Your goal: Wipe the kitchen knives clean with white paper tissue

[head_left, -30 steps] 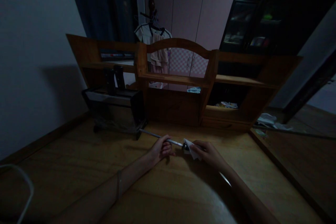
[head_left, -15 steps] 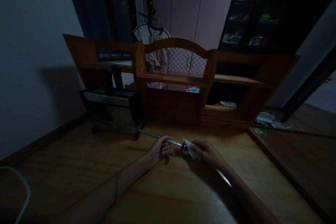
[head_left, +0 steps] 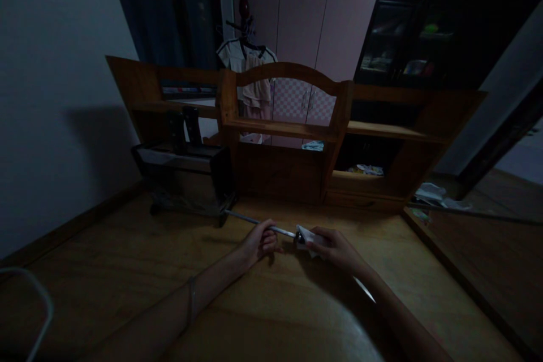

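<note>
Nearest, a white cable [head_left: 46, 297] loops at the left edge of the wooden tabletop [head_left: 254, 311]. Over that top, the left hand [head_left: 261, 242] has its fingers curled round a slim metal rod [head_left: 244, 216], while the right hand [head_left: 338, 248] pinches a white tissue [head_left: 309, 236] against the shiny fitting [head_left: 300, 237] at the rod's right end (what that fitting is, the dim light hides). I'd judge the step in hand to be wiping that end. The next move probably calls for a steady left grip while the tissue is worked round the fitting or passed along the shaft. Beyond, the rod's other end reaches the foot of a dark rack [head_left: 178, 181] with black handles [head_left: 193, 126] upright in it; whether they touch, I cannot tell. Behind stand a wooden shelf unit [head_left: 278, 175] and, farther off, a pink wardrobe [head_left: 303, 17].
</note>
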### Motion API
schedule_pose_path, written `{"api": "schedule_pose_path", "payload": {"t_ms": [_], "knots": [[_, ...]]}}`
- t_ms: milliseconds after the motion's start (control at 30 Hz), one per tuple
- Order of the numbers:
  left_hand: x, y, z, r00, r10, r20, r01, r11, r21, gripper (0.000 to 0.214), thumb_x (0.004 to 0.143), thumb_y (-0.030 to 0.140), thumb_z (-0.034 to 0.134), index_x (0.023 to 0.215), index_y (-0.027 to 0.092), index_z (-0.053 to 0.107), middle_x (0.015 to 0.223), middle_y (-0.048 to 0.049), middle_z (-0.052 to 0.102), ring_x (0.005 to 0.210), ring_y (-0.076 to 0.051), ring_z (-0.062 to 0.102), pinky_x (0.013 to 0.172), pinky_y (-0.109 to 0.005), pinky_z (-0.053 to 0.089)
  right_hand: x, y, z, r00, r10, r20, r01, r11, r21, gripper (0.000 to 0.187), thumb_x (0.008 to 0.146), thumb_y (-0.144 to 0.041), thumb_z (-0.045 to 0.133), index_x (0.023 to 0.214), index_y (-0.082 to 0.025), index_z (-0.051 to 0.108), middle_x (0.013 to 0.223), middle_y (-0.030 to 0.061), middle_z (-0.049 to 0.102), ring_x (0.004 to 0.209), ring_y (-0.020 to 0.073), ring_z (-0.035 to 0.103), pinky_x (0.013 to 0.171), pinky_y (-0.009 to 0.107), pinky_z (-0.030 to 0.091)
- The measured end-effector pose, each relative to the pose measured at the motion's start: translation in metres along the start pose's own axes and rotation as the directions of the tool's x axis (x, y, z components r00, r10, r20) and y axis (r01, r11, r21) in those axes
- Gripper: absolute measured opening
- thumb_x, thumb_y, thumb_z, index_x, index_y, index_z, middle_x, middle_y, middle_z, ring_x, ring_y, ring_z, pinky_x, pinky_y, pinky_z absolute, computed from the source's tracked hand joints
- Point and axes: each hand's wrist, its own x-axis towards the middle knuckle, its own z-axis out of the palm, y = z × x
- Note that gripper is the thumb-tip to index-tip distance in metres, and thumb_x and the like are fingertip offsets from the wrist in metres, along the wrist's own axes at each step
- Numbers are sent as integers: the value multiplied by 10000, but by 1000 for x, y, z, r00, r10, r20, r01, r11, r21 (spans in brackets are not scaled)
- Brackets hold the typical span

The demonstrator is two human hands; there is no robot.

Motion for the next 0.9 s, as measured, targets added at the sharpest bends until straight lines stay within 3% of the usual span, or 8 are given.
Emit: {"api": "schedule_pose_path", "payload": {"t_ms": [167,467,900], "knots": [[-1,-1,0,999,14,30,-15,1000,11,449,781,375,565,473,221,277,380,113,245,315,-43,206,606,-329,522,-1,-1,2,999,-21,-31,20,999,-33,357,826,-474,566,924,-148,671,734,20,631,636,151,542,524,217,357],[1,-1,-3,999,16,40,-17,1000,11,455,808,378,525,458,216,284,366,98,270,311,-47,208,597,-336,524,0,3,2,996,-69,-64,63,995,-81,371,835,-477,554,963,-147,669,782,35,647,679,166,562,563,233,369],[0,-2,-1,999,22,33,-22,1000,12,426,799,365,537,490,218,283,373,114,247,310,-47,197,590,-341,529,-1,-1,1,998,-24,-54,21,999,-47,376,833,-458,542,995,-143,663,783,34,650,675,174,571,563,238,390]]}}
